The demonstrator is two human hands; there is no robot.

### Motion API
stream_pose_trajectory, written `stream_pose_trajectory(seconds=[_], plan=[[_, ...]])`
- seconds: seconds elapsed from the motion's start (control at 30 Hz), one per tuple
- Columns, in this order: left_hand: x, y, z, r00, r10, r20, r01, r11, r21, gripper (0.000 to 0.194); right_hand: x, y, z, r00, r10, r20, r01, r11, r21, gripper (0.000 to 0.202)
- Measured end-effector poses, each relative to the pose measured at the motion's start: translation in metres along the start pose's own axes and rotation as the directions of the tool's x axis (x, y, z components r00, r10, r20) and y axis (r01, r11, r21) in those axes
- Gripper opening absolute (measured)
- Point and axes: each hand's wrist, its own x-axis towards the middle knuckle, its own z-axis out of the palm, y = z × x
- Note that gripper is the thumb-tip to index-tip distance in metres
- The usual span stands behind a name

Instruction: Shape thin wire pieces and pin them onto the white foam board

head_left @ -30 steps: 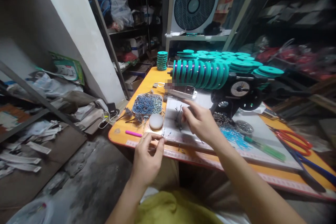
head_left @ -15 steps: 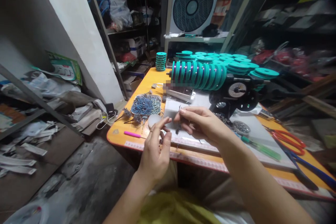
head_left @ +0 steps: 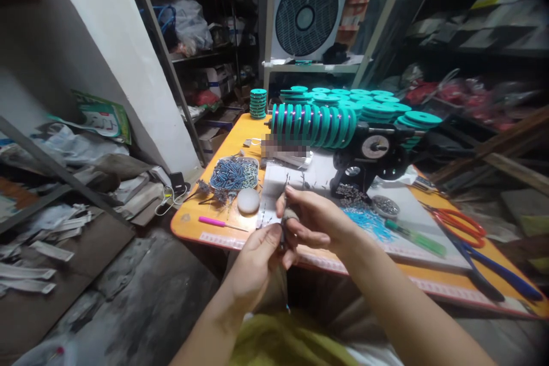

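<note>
My left hand (head_left: pixel 262 249) is closed, thumb and fingers pinched together, and its fingertips meet those of my right hand (head_left: pixel 312 218) above the table's front edge. What the left pinch holds is mostly hidden. My right thumb and forefinger are closed on a thin dark piece (head_left: pixel 287 179), which sticks up past the fingertips. A greyish band seems to circle one right finger. Below the hands hangs a fine strand with a small pale-blue tip (head_left: pixel 288 308). Beyond them lies a white board (head_left: pixel 274 174) with small dark pieces on it.
A tray (head_left: pixel 234 174) of blue and pale small parts, a round grey lid (head_left: pixel 248 201) and a pink-handled tool (head_left: pixel 212 221) lie left. Teal spools (head_left: pixel 315 124) sit on a black winder (head_left: pixel 364 151) behind. Right are blue slivers (head_left: pixel 369 223), a green-handled screwdriver (head_left: pixel 418 237), red-handled scissors (head_left: pixel 463 227) and blue-handled pliers (head_left: pixel 501 271).
My hands have come together. The left fingers, spread before, are now pinched, and the right hand has come slightly lower. The view has shifted a little.
</note>
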Motion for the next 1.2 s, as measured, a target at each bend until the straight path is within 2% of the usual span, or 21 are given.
stream_pose_trajectory(seconds=[0.27, 0.4, 0.57, 1.2], plan=[[-0.014, -0.004, -0.006, 0.997, -0.074, 0.027, 0.076, 0.994, -0.080, 0.033, 0.005, 0.011, 0.007, 0.997, 0.008, -0.073, -0.004, 0.998, 0.063, 0.037], [-0.024, -0.007, -0.007, 0.987, -0.159, 0.020, 0.160, 0.983, -0.091, 0.032, 0.004, 0.012, 0.007, 0.993, 0.005, -0.119, 0.003, 0.998, 0.069, 0.036], [-0.033, -0.015, -0.012, 0.970, -0.233, 0.064, 0.239, 0.963, -0.123, 0.033, 0.002, 0.012, 0.005, 0.987, 0.012, -0.160, -0.002, 0.998, 0.064, 0.035], [-0.061, -0.029, -0.023, 0.935, -0.342, 0.096, 0.351, 0.931, -0.102, 0.036, -0.001, 0.012, 0.004, 0.981, -0.011, -0.192, 0.014, 1.000, 0.010, 0.035]])
